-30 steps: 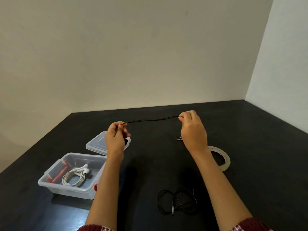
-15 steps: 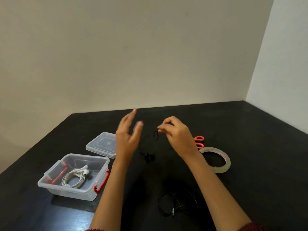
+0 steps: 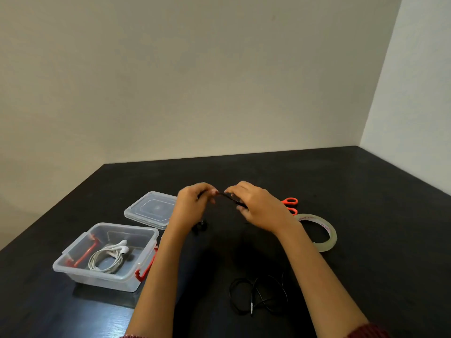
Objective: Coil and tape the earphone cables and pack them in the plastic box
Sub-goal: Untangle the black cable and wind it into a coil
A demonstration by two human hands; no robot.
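Thin blk earphone cable (image 3: 231,198) bunched btwn both hands (earbuds (image 3: 200,226) dangling).

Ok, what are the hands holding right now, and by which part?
The left hand and right hand both pinch the black earphone cable on its thin cord, a short stretch spanning between them.

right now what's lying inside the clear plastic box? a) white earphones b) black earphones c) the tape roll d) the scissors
a: coiled white earphones lie in the plastic box; the left hand and right hand hold the black earphone cable, and the tape roll and scissors sit on the table.
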